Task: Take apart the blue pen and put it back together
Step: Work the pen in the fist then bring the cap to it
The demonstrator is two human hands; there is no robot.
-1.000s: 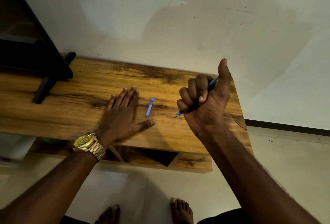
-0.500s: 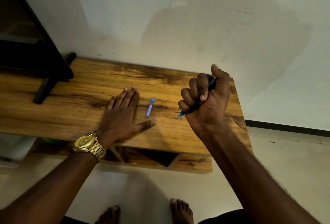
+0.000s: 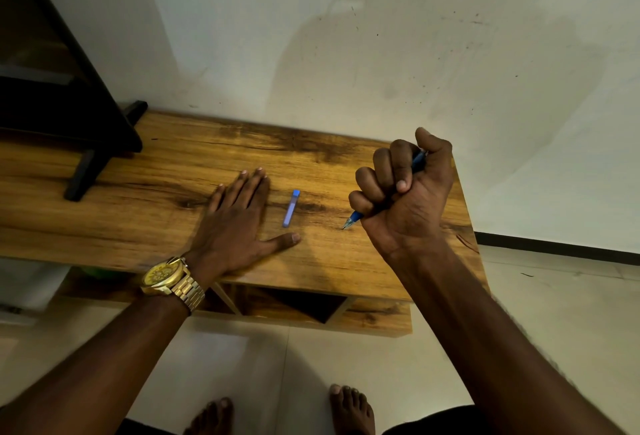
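Note:
My right hand point(image 3: 403, 197) is closed in a fist around the blue pen point(image 3: 355, 218). The pen's tip pokes out below the fist toward the wooden table point(image 3: 138, 192), and its back end shows under my thumb at the top. The blue pen cap point(image 3: 291, 208) lies loose on the table between my hands. My left hand point(image 3: 235, 223) rests flat, palm down, fingers spread, just left of the cap and not touching it.
A black stand point(image 3: 86, 143) occupies the table's far left. A white wall rises directly behind the table. The table's right edge runs just beyond my right hand. Below are open shelf compartments point(image 3: 301, 306), tiled floor and my bare feet.
My right thumb, raised a second ago, has come down onto the pen's back end. The left hand and the cap have not moved.

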